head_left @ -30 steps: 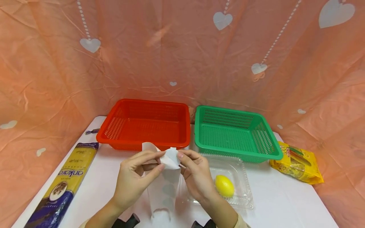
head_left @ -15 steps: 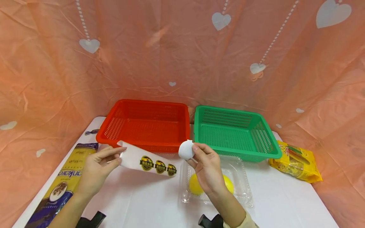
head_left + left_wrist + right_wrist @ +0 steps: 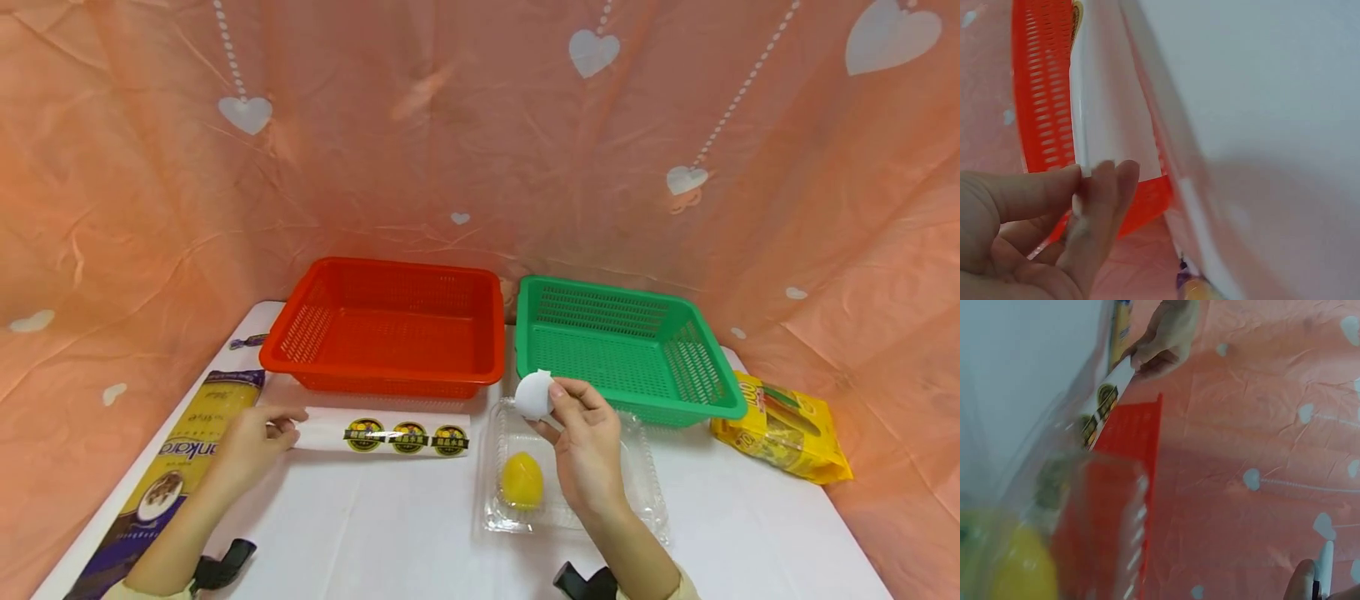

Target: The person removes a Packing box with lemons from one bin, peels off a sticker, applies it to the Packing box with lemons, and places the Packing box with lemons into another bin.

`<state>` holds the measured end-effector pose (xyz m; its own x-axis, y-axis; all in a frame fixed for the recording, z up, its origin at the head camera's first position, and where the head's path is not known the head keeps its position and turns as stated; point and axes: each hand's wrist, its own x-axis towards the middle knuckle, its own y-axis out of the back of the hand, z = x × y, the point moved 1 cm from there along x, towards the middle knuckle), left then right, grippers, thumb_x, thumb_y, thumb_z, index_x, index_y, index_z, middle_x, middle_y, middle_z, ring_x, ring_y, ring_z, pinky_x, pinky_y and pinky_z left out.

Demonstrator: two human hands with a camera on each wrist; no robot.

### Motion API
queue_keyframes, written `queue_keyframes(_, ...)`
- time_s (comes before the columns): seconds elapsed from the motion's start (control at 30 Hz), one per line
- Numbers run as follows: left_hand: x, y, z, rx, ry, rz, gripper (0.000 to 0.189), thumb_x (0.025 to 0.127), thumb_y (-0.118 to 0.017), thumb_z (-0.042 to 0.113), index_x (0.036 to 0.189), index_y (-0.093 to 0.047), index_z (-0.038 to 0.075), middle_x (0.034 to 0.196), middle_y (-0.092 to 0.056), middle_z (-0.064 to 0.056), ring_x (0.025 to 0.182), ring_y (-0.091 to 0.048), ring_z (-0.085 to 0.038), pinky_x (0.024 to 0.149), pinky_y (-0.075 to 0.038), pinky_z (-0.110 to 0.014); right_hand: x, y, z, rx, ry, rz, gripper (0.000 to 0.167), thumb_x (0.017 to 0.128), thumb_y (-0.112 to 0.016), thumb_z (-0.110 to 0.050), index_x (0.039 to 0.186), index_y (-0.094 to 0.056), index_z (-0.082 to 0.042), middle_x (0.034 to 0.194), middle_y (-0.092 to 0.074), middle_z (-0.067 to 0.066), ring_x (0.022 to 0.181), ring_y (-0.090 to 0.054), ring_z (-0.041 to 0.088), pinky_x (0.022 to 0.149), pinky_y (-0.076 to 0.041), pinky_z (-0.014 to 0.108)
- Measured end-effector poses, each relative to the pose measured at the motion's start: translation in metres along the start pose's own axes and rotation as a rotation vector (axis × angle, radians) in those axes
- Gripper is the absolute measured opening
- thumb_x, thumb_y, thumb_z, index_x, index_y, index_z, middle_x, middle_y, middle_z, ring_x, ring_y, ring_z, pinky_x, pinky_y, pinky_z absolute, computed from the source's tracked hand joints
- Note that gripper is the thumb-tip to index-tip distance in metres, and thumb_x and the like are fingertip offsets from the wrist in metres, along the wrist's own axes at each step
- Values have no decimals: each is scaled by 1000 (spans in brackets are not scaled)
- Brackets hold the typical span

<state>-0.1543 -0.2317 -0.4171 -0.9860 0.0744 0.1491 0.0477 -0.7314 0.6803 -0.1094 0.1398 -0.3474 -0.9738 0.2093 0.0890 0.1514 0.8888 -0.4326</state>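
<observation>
In the head view my left hand [image 3: 251,442] pinches the left end of a white strip of round stickers [image 3: 408,437]. The strip lies nearly level in front of the red basket, its black-and-gold labels facing up. My right hand [image 3: 588,442] holds one round sticker [image 3: 534,395] between thumb and fingers, white side toward me. Below it is a clear plastic container [image 3: 501,521] with a yellow lemon [image 3: 522,481] inside; my right hand and forearm hide part of it. Close up in the left wrist view, thumb and fingertips [image 3: 1102,178] grip the strip's edge.
A red basket [image 3: 382,382] and a green basket [image 3: 630,404] stand at the back. A long ankara pasta packet [image 3: 176,467] lies at the left, a small purple wrapper [image 3: 247,342] behind it. At the right edge lies a yellow packet [image 3: 787,429].
The round sticker has come away from the strip. My hands have moved apart, the left leftward with the strip, now lowered and level, the right rightward with the sticker over the container.
</observation>
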Motion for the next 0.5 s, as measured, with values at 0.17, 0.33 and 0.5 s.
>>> queue_keyframes(0.17,4,-9,-6,79,37,-12,13,82,-68,-13,94,-67,-9,76,-62,-8,70,-55,-22,56,-47,-23,1,13,-1,-31,8,35,18,100,-51,3,95,-64,-8,99,-70,4,86,-69,16,76,-61,34)
queue_keyframes(0.33,5,-12,-4,196,55,-49,13,84,-68,-6,97,-67,-8,81,-65,-13,73,-58,-25,67,-54,-39,1,23,-1,-52,20,65,19,100,-52,4,93,-65,-8,98,-70,3,87,-69,16,75,-61,33)
queue_keyframes(0.5,4,-15,29,164,-55,4,15,88,-70,2,103,-69,-3,90,-69,-13,82,-64,-30,75,-56,-48,1,27,-1,-62,28,96,18,99,-53,4,93,-66,-7,99,-70,4,88,-68,16,76,-61,33)
